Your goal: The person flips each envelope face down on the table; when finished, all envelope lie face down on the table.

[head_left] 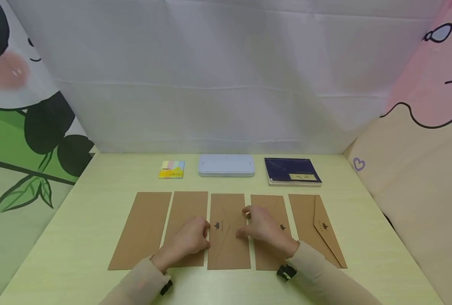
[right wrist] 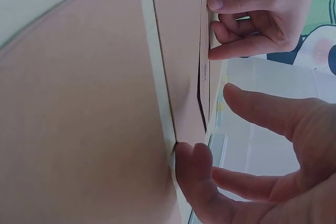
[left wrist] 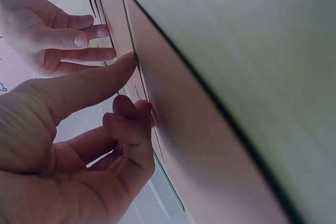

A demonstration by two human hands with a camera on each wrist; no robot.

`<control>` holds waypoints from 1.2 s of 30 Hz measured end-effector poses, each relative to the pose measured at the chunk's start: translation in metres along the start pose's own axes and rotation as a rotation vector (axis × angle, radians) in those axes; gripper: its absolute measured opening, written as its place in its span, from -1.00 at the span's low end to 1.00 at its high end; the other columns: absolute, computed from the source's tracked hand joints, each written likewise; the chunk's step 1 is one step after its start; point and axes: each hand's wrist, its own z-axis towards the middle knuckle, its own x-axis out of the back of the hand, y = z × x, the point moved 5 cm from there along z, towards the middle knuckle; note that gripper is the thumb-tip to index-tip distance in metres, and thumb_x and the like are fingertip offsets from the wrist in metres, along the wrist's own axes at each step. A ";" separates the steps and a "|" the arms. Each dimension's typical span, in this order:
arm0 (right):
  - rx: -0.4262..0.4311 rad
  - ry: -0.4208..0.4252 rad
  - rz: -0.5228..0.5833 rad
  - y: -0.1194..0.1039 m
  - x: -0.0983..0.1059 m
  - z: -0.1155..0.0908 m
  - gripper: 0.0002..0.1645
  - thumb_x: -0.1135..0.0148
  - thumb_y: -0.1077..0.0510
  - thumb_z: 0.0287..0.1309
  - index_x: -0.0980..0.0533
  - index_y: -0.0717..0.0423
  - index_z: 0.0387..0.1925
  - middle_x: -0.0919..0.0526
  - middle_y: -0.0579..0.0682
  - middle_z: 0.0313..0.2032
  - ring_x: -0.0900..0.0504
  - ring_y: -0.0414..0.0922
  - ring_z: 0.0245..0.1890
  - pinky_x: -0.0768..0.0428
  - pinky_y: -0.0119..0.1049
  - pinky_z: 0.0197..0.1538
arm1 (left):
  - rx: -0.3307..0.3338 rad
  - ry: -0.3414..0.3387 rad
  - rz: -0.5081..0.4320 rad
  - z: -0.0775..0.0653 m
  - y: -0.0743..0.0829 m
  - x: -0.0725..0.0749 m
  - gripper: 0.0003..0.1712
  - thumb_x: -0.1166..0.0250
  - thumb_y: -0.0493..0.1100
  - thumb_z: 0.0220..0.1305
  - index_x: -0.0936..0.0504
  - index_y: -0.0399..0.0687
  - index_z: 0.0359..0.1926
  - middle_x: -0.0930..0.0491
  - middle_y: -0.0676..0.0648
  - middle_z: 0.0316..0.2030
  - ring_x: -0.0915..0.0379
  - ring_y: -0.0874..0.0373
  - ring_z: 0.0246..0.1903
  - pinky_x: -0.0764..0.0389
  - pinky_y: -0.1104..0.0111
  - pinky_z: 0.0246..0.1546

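The two pale sleeves lie nearest the head camera, the left sleeve [head_left: 137,284] and right sleeve [head_left: 326,275] slanting inward from the bottom of the view over the worktop [head_left: 77,245]. They lead to a pair of hands with the middle envelope [head_left: 227,237] between them, third in a row of five. That placing is what counts: the envelope's long axis runs away from the person, its long edges face the two hands, and neither hand is clearly nearer, the left hand [head_left: 187,237] being at its left edge and the right hand [head_left: 265,228] at its right. The left grip has bent fingers, with the thumb set apart from them along the edge; both appear to touch there, and no pinch shows. The right grip is spread: a curled fingertip meets the right edge, while the thumb reaches over the paper, seemingly lifted off it in the right wrist view. A small crown print [head_left: 217,226] sits toward the envelope's left side. The left hand reaches across the second envelope [head_left: 185,212], the right across the fourth envelope [head_left: 265,201]; whether either palm rests on the paper below, I cannot tell.
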 end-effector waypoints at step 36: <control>0.040 -0.073 0.312 0.015 0.015 0.004 -0.18 -0.50 0.27 -0.14 -0.36 0.42 0.19 -0.62 0.10 -0.23 -0.57 -0.07 -0.23 -0.53 -0.18 -0.16 | 0.006 -0.018 -0.028 0.001 0.003 -0.002 -0.64 -0.47 -0.40 -0.21 -0.41 -0.06 -0.70 -0.26 0.09 -0.76 -0.20 0.22 -0.68 -0.24 0.40 -0.67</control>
